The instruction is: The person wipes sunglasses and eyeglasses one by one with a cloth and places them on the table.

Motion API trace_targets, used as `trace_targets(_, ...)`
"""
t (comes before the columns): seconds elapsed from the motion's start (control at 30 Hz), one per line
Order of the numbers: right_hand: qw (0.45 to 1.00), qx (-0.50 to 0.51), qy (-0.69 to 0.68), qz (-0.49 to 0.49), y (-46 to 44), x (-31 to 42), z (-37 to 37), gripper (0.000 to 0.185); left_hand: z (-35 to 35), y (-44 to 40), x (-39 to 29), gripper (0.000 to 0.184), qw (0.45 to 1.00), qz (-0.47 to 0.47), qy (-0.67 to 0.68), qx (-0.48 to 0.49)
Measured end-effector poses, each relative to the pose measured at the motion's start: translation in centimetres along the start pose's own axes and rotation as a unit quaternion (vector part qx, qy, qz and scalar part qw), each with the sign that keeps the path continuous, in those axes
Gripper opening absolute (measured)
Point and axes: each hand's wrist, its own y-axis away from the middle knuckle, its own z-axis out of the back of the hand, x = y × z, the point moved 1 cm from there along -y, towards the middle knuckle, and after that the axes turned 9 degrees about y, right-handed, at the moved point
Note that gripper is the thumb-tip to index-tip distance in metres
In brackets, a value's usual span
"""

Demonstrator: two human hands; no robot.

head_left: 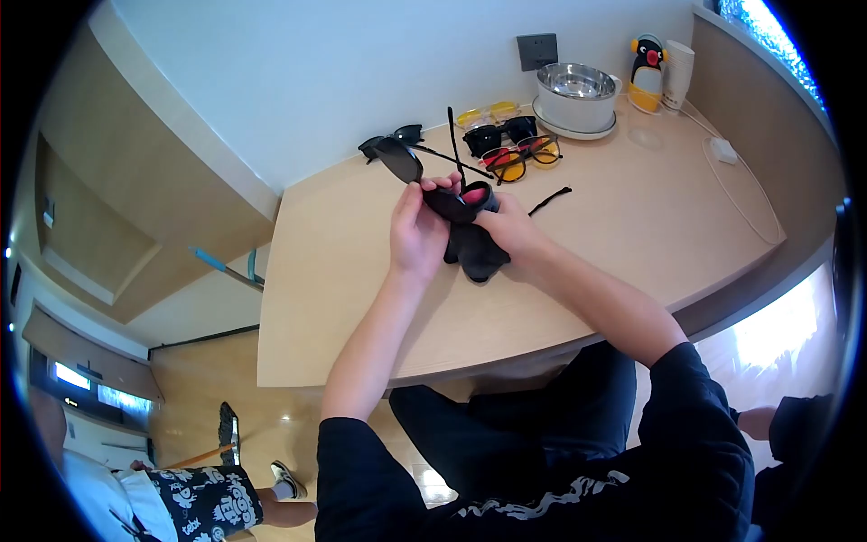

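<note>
In the upper right of the frame we see a steel-lined white pot (578,112), a penguin figure (645,79), white cups (678,74) and a white plug (722,150); at upper centre, a dark wall socket (535,51); at lower left, a person's patterned shorts (203,501).

Glossy lenses (400,160), metal-lined bowl (576,95), smooth tabletop (321,280)

My left forearm (377,330) rises steeply from the lower centre of the frame, and my left hand (420,237) points upward just left of the middle, its thumb and fingertips (430,184) bent in a pinch. My right forearm (605,294) slants in from the right of centre, bare like the other. My right hand (513,226) closes inward, near its partner, most of its fingers hidden.
</note>
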Motion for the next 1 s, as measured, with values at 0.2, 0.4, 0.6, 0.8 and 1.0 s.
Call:
trace_targets(0.2,0.995,0.012,-0.090,-0.043,0.9,1.4,-0.5,0.014,-1.0,0.2,-0.3,0.022,1.000,0.004,-0.015,0.018)
trace_targets(0.4,0.986,-0.041,-0.141,0.081,-1.6,0.1,1.3,0.013,-0.9,0.5,0.0,0.022,1.000,0.020,-0.004,0.008)
trace_targets(0.6,0.969,-0.160,-0.165,0.096,-1.3,2.0,3.5,0.016,-1.2,1.1,1.3,0.021,0.998,0.070,-0.011,-0.005)
trace_targets(0.8,0.967,-0.167,-0.145,0.124,-1.6,1.7,3.3,0.019,-1.0,0.8,0.4,0.020,0.998,0.052,0.020,-0.042)
trace_targets(1.0,0.954,-0.212,0.041,0.207,-0.6,3.2,3.5,0.014,-0.8,0.7,-0.3,0.022,0.998,0.047,0.037,-0.035)
